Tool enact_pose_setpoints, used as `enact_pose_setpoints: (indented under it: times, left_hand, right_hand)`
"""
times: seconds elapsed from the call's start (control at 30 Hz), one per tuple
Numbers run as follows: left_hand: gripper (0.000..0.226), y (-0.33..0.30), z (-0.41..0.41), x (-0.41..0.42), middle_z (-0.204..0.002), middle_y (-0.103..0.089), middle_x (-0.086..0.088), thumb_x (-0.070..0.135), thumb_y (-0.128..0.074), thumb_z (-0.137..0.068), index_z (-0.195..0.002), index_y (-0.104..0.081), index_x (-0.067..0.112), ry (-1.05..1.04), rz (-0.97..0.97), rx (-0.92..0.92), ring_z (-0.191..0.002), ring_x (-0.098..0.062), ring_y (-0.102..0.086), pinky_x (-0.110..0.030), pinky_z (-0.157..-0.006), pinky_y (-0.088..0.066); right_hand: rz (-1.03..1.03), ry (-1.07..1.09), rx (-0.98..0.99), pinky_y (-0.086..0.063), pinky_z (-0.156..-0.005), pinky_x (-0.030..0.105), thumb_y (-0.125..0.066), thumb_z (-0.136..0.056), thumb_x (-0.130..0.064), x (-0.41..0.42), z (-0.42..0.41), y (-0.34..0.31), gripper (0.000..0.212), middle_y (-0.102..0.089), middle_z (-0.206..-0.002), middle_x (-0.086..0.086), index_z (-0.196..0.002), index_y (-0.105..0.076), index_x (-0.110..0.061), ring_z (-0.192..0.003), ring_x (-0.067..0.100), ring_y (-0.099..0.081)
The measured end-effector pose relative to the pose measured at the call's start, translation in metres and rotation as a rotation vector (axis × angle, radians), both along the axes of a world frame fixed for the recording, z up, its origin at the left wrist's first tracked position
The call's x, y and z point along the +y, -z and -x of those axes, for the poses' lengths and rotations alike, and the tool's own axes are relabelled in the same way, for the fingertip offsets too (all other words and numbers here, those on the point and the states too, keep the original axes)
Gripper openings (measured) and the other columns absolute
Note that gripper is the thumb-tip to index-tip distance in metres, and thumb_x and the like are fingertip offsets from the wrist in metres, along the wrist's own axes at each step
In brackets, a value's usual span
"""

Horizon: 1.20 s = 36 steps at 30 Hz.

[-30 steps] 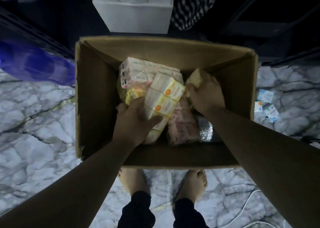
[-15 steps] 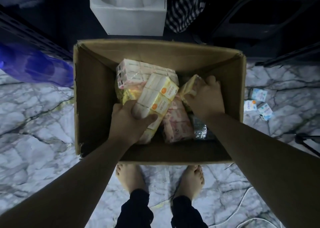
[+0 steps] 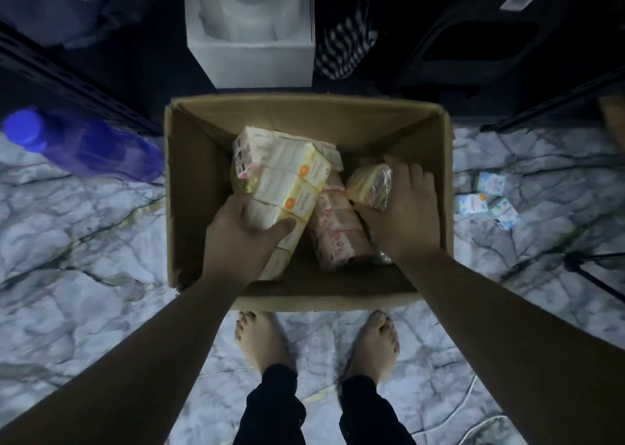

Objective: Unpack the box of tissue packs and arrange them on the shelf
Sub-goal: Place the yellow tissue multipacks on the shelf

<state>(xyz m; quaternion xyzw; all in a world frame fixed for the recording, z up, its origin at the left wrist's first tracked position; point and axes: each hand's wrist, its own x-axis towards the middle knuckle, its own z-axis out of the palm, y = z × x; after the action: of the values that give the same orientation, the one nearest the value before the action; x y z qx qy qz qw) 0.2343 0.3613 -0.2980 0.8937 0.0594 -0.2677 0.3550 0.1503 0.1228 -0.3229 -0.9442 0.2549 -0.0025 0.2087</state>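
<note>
An open cardboard box (image 3: 439, 187) stands on the marble floor in front of my feet. Inside lie several wrapped tissue bundles. My left hand (image 3: 240, 241) grips the near end of a yellow-and-white bundle with orange dots (image 3: 291, 187), thumb on top. My right hand (image 3: 399, 214) holds a smaller yellow bundle in clear wrap (image 3: 368, 187) at the box's right side, fingers spread along it. A pink bundle (image 3: 338, 228) lies between my hands, and another pack (image 3: 250, 150) sits behind the yellow one.
Dark shelf rails (image 3: 61, 79) run at the upper left and right. A blue bottle (image 3: 84, 143) lies left of the box. A white foam block (image 3: 250, 39) and checked cloth (image 3: 345, 39) stand behind it. Small blue tissue packs (image 3: 487, 201) lie on the floor at right.
The view has pulled back and up from the box. My right hand has drawn the small yellow bundle toward me and its fingers have spread. My left hand keeps its grip.
</note>
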Motion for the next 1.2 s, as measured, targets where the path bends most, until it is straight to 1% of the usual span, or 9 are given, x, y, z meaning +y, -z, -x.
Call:
enact_pose_setpoints:
  times: [0.1, 0.23, 0.4, 0.57, 0.67, 0.77, 0.93, 1.0, 1.2]
  left_hand:
    - [0.069, -0.039, -0.002, 0.007, -0.122, -0.067, 0.01, 0.049, -0.09, -0.069, -0.128, -0.061, 0.028, 0.004, -0.005, -0.034, -0.111, -0.014, -0.063, -0.032, -0.088, -0.05]
    - [0.066, -0.11, -0.009, 0.013, -0.116, -0.067, 0.012, 0.047, -0.09, -0.069, -0.126, -0.061, 0.03, 0.034, 0.0, -0.082, -0.103, -0.01, -0.062, -0.026, -0.078, -0.045]
    - [0.059, -0.217, -0.011, 0.02, -0.107, -0.065, 0.02, 0.044, -0.092, -0.069, -0.118, -0.06, 0.034, 0.052, 0.05, -0.108, -0.1, -0.005, -0.062, -0.015, -0.073, -0.043]
    - [0.06, -0.329, -0.009, 0.025, -0.109, -0.068, 0.019, 0.042, -0.093, -0.069, -0.119, -0.061, 0.032, 0.061, 0.102, -0.181, -0.099, -0.004, -0.065, -0.02, -0.076, -0.048]
    - [0.061, -0.39, -0.005, 0.027, -0.111, -0.068, 0.018, 0.046, -0.094, -0.067, -0.117, -0.06, 0.036, 0.067, 0.122, -0.243, -0.101, -0.003, -0.065, -0.03, -0.085, -0.054]
    - [0.064, -0.441, 0.002, 0.027, -0.113, -0.067, 0.017, 0.051, -0.093, -0.064, -0.117, -0.059, 0.039, 0.08, 0.149, -0.308, -0.103, -0.004, -0.065, -0.032, -0.086, -0.055]
    - [0.065, -0.508, 0.015, 0.023, -0.111, -0.068, 0.02, 0.052, -0.093, -0.062, -0.118, -0.063, 0.037, 0.09, 0.195, -0.384, -0.102, 0.0, -0.065, -0.026, -0.082, -0.054]
    - [0.069, -0.532, 0.014, 0.021, -0.111, -0.069, 0.021, 0.055, -0.092, -0.06, -0.12, -0.065, 0.036, 0.083, 0.211, -0.427, -0.103, 0.001, -0.065, -0.029, -0.085, -0.056]
    - [0.068, -0.602, 0.005, 0.01, -0.114, -0.069, 0.021, 0.048, -0.095, -0.064, -0.124, -0.067, 0.034, 0.059, 0.238, -0.536, -0.103, 0.003, -0.065, -0.029, -0.088, -0.058]
  right_hand:
    - [-0.017, 0.021, -0.021, -0.045, -0.099, 0.046, -0.086, -0.075, -0.045, -0.002, 0.011, -0.045, 0.093, -0.055, -0.125, 0.014, -0.151, -0.044, -0.012, -0.116, 0.031, -0.046]
    - [-0.135, 0.05, -0.109, -0.05, -0.095, 0.049, -0.091, -0.074, -0.042, -0.009, 0.026, -0.12, 0.083, -0.052, -0.125, 0.009, -0.143, -0.055, -0.013, -0.119, 0.032, -0.048]
    - [-0.298, 0.061, -0.226, -0.042, -0.097, 0.032, -0.075, -0.075, -0.067, -0.011, 0.036, -0.241, 0.084, -0.042, -0.119, -0.011, -0.141, -0.052, -0.021, -0.117, 0.012, -0.044]
    - [-0.335, 0.068, -0.307, -0.047, -0.092, 0.033, -0.083, -0.081, -0.047, -0.007, 0.045, -0.36, 0.076, -0.042, -0.126, -0.008, -0.144, -0.051, -0.018, -0.115, 0.018, -0.053]
    - [-0.32, 0.04, -0.359, -0.045, -0.091, 0.028, -0.076, -0.083, -0.051, -0.009, 0.049, -0.424, 0.077, -0.037, -0.128, -0.014, -0.149, -0.049, -0.02, -0.114, 0.013, -0.052]
    - [-0.295, 0.03, -0.471, -0.044, -0.095, 0.026, -0.076, -0.084, -0.047, -0.011, 0.048, -0.479, 0.078, -0.038, -0.126, -0.016, -0.151, -0.049, -0.018, -0.116, 0.013, -0.052]
    - [-0.309, 0.005, -0.553, -0.036, -0.094, 0.003, -0.081, -0.082, -0.043, -0.024, 0.034, -0.551, 0.067, -0.05, -0.122, -0.011, -0.142, -0.061, -0.023, -0.115, 0.008, -0.056]
    - [-0.299, -0.052, -0.588, -0.037, -0.094, 0.004, -0.083, -0.081, -0.042, -0.03, 0.026, -0.576, 0.062, -0.054, -0.122, -0.009, -0.137, -0.066, -0.023, -0.114, 0.009, -0.057]
    - [-0.285, -0.183, -0.692, -0.043, -0.098, 0.019, -0.084, -0.083, -0.038, -0.047, 0.004, -0.642, 0.056, -0.055, -0.12, -0.007, -0.135, -0.068, -0.024, -0.117, 0.012, -0.057]
